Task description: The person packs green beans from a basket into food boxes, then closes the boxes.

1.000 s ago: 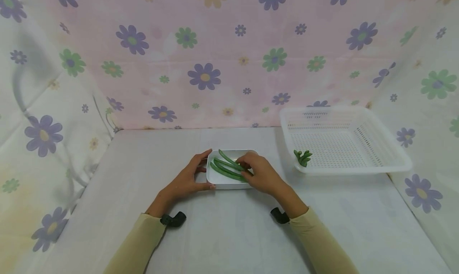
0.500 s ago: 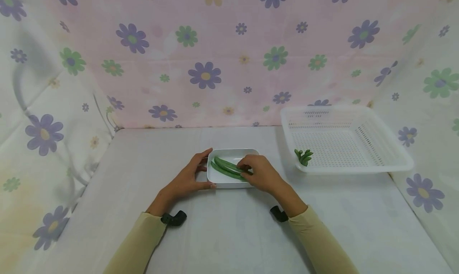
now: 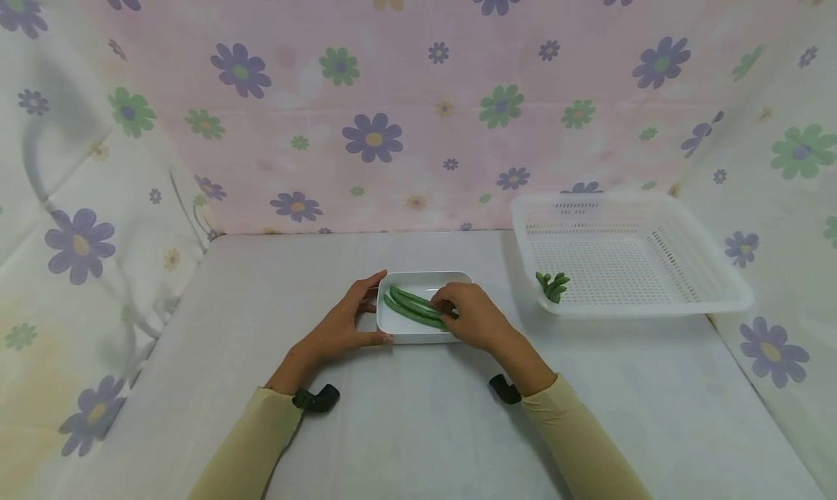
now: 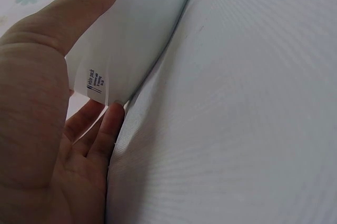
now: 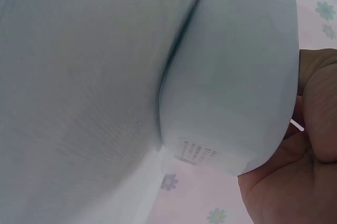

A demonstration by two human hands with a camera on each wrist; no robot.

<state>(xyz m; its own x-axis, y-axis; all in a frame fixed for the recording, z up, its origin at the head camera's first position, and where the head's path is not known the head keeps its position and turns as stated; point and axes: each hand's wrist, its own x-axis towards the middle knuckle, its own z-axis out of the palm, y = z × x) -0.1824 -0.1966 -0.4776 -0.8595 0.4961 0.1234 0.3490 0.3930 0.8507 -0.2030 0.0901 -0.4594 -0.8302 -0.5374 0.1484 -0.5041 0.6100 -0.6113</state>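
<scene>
A shallow white rectangular dish sits on the table in the head view, with several long green beans lying slantwise in it. My left hand grips the dish's left end, thumb along the front wall and fingers round the far side. In the left wrist view the dish's white wall shows between thumb and fingers. My right hand reaches over the dish's right end, fingers and thumb pinching the beans' right ends. In the right wrist view the dish wall hides those fingertips.
A white perforated plastic basket stands to the right, behind the right hand. A small clump of short green pods lies at its near left corner. Floral curtains enclose the white-covered table at the back and sides.
The bean that stuck out toward the dish's back edge has come down alongside the others. My right hand has shifted very slightly; the left hand and dish have stayed put.
</scene>
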